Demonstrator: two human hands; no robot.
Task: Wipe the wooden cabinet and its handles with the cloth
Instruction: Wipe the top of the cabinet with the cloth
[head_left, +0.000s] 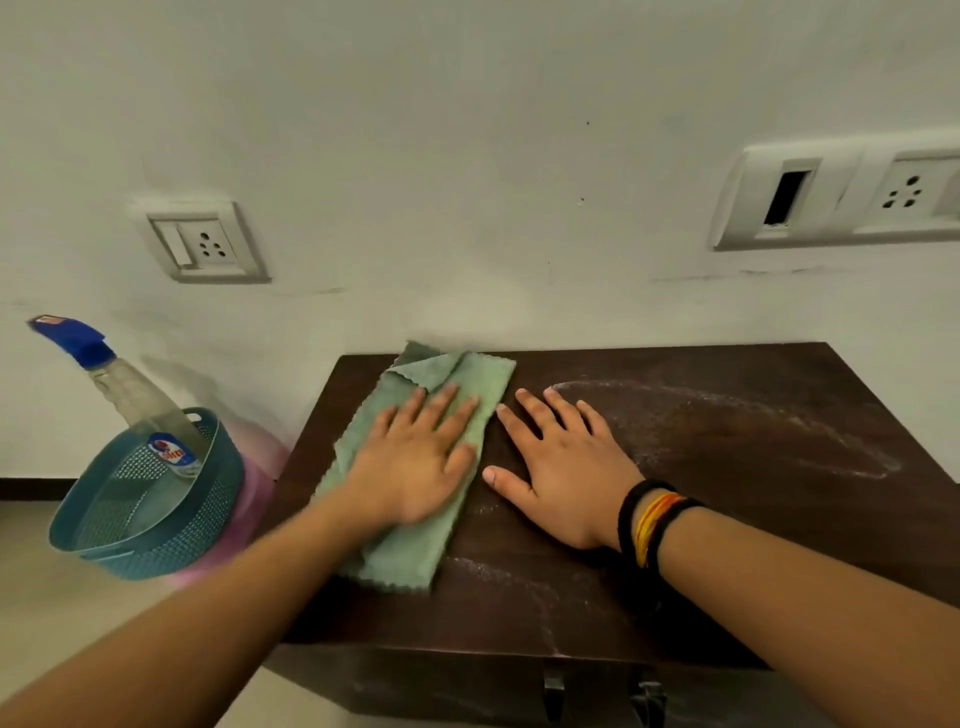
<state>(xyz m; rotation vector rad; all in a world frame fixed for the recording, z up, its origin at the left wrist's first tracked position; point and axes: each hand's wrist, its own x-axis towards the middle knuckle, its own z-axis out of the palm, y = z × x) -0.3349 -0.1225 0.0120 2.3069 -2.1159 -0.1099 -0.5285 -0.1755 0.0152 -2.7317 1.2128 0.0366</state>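
Cloth (415, 467) lies folded on the cabinet (727, 519) top's left side, left hand (415, 462) flat on it, fingers straight; right hand (566, 467) flat on bare wood, holding nothing. Dust streaks remain right: sweep there with even pressure, overlapping passes, lifting the right hand clear. Handles (553, 686) not yet wiped.

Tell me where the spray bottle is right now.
The spray bottle stands tilted inside the teal basket at the left of the head view, beside the cabinet and below the wall socket.
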